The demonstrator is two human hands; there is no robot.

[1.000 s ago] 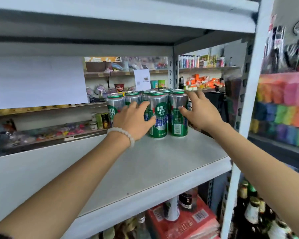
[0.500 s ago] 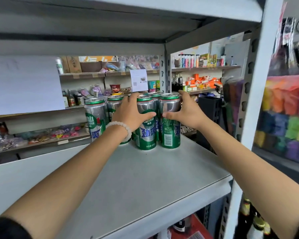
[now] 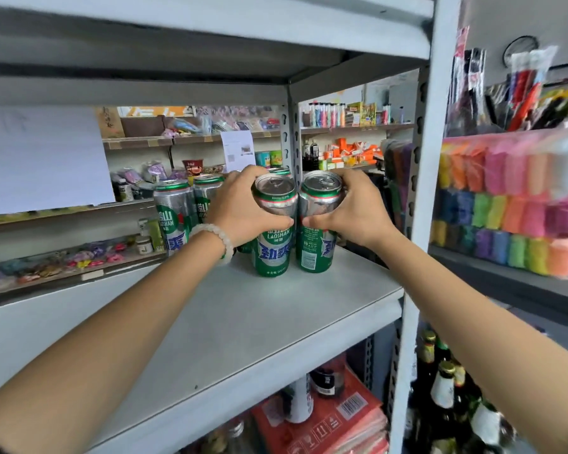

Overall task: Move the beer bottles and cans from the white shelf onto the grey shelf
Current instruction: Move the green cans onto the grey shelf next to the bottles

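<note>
Two green beer cans stand side by side near the front of the grey shelf (image 3: 230, 329), the left can (image 3: 274, 224) wrapped by the left hand (image 3: 243, 209) and the right can (image 3: 318, 221) by the right hand (image 3: 358, 208), each gripped high on the body. Full cans (they look unopened, though the tops are a little blurred) should feel heavy, rigid and slick, so mid-body holds suit best. More cans (image 3: 174, 214) stand just behind.

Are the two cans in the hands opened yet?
Not opened. Both pull tabs lie flat on sealed lids: left can, right can.
</note>
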